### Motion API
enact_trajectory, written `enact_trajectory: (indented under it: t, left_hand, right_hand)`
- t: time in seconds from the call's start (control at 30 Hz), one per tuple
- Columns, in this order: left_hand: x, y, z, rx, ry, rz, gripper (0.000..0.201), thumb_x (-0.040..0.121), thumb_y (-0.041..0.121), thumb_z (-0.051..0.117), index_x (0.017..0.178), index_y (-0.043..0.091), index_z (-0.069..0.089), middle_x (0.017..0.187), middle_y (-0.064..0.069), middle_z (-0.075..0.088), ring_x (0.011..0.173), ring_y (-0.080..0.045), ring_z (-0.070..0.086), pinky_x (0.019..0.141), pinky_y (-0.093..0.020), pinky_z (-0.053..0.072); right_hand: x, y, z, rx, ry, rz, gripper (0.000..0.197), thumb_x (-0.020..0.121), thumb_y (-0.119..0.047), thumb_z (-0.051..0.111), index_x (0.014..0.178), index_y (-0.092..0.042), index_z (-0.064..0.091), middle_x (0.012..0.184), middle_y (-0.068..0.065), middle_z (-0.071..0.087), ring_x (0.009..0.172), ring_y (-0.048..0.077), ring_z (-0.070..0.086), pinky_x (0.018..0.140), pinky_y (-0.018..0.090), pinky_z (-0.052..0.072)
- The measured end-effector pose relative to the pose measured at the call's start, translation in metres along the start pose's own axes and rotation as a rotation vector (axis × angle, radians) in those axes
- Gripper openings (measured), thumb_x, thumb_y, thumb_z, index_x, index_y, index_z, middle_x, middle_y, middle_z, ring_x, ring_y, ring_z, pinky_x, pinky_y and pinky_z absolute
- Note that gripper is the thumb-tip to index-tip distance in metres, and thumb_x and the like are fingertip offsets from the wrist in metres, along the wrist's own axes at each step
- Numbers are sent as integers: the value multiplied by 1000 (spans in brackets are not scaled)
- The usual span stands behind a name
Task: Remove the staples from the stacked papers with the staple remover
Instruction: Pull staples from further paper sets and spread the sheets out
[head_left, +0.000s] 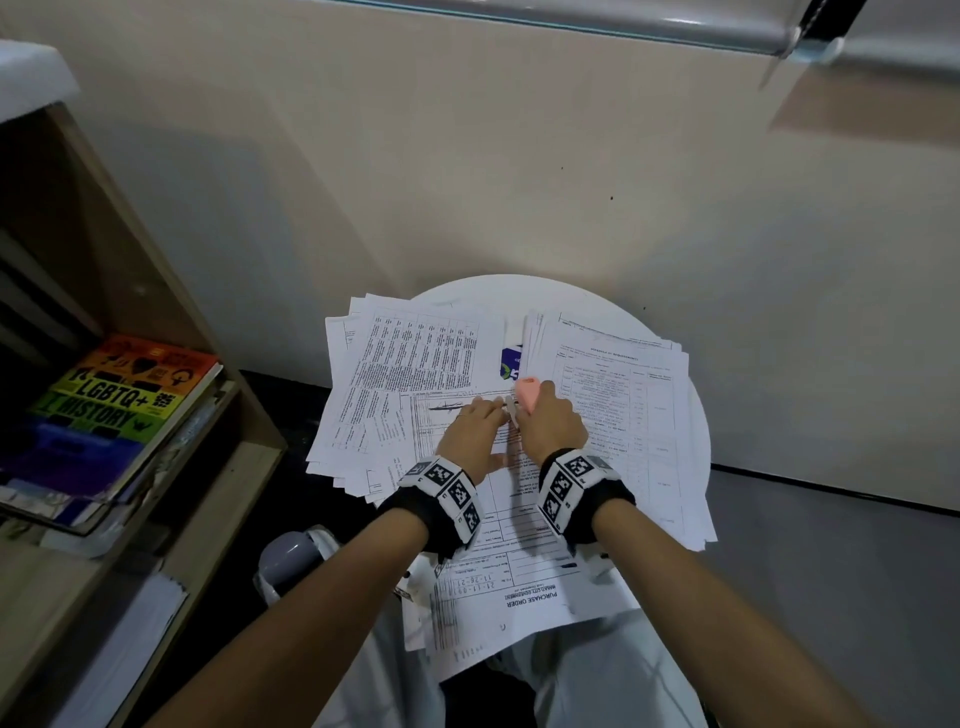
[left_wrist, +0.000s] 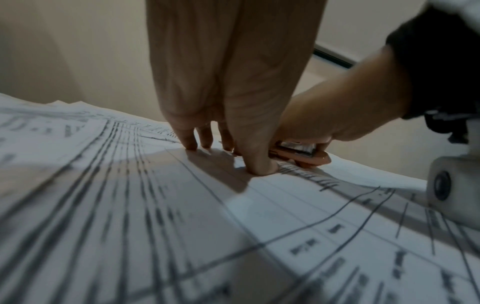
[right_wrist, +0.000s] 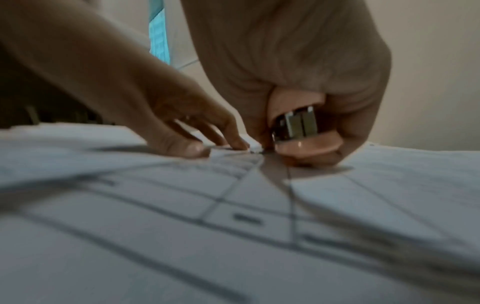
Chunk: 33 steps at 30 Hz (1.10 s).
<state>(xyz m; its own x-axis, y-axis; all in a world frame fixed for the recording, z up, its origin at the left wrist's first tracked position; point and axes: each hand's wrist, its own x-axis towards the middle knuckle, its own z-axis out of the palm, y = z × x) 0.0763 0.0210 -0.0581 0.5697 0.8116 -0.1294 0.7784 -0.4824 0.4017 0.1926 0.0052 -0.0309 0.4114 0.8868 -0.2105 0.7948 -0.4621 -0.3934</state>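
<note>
A stapled purchase-order set (head_left: 519, 571) lies across the small round white table (head_left: 675, 415) and hangs toward my lap. My left hand (head_left: 475, 428) presses its straight fingers (left_wrist: 259, 164) flat on the top sheet near the far corner. My right hand (head_left: 550, 423) grips a pink staple remover (head_left: 527, 392) with metal claws (right_wrist: 298, 125), its tip down on the paper right beside my left fingertips (right_wrist: 187, 147). The staple itself is too small and blurred to make out.
Loose printed sheets pile at the table's left (head_left: 405, 364) and right (head_left: 618, 374), with a blue-and-green card (head_left: 511, 364) between them. A wooden shelf (head_left: 156, 312) with books (head_left: 124, 405) stands to the left. A beige wall rises close behind the table.
</note>
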Motion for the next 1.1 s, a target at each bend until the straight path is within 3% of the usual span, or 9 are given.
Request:
enact_trajectory:
  t: [0.13, 0.33, 0.43, 0.6, 0.67, 0.77, 0.83, 0.9, 1.1]
  left_hand:
    - [1, 0, 1, 17, 2, 0, 59, 86, 30, 65, 136, 8, 42, 151, -5, 30, 141, -26, 25, 117, -34, 19]
    - [0, 1, 0, 9, 6, 2, 61, 87, 24, 64, 140, 9, 38, 155, -6, 25, 144, -28, 19, 120, -33, 12]
    - [1, -1, 0, 4, 7, -1, 62, 88, 27, 63, 141, 10, 36, 156, -5, 22, 145, -28, 17, 120, -33, 11]
    - [-1, 1, -3, 5, -41, -13, 62, 91, 29, 58, 144, 9, 32, 157, -5, 19, 146, -29, 12, 120, -35, 11]
    - [-5, 1, -4, -150, 32, 15, 46, 94, 23, 55, 136, 7, 45, 147, -11, 39, 138, -30, 32, 116, -40, 24]
    - [-17, 3, -7, -710, 308, -68, 29, 100, 22, 42, 121, 10, 57, 112, -12, 66, 105, -26, 62, 92, -39, 50]
    - [-29, 13, -15, -1051, 432, -139, 27, 100, 24, 41, 116, 10, 58, 103, -9, 69, 96, -21, 67, 80, -33, 57]
    - [-39, 23, -23, -1224, 514, -163, 22, 97, 18, 50, 112, 6, 60, 97, -8, 68, 87, -16, 68, 72, -28, 59]
    - [-63, 32, -26, -1353, 697, -283, 15, 83, 0, 67, 98, -4, 65, 78, -12, 64, 61, -3, 65, 60, -18, 56]
  right_hand:
    - [-2, 3, 4, -83, 82, -159, 40, 96, -26, 47, 133, -17, 37, 110, 12, 60, 95, 32, 61, 65, 34, 38]
    - [16, -13, -2, 13, 13, -11, 42, 97, -36, 46, 127, -7, 41, 122, 18, 56, 109, 35, 57, 80, 38, 44]
    - [22, -13, 0, 15, 19, -70, 39, 96, -37, 49, 125, -11, 41, 115, 18, 60, 100, 35, 60, 69, 35, 39]
    - [14, -2, -12, 183, 49, -90, 40, 93, -29, 51, 129, -16, 39, 113, 18, 61, 97, 35, 59, 70, 34, 40]
    - [4, 0, -18, 274, 75, -156, 43, 92, -27, 53, 131, -19, 38, 111, 15, 62, 93, 33, 60, 69, 33, 42]
    - [-16, 1, -23, 418, 85, -238, 43, 92, -26, 53, 132, -21, 37, 104, 10, 63, 84, 29, 60, 67, 34, 46]
    - [-30, -1, -26, 489, 85, -257, 42, 93, -28, 52, 132, -21, 37, 101, 8, 61, 81, 27, 60, 67, 36, 48]
    - [-43, -3, -27, 515, 79, -276, 44, 93, -27, 52, 133, -20, 36, 101, 7, 61, 82, 26, 60, 65, 35, 48]
    - [-81, -11, -22, 473, 82, -348, 50, 92, -25, 51, 138, -22, 32, 101, 6, 61, 81, 25, 60, 62, 31, 43]
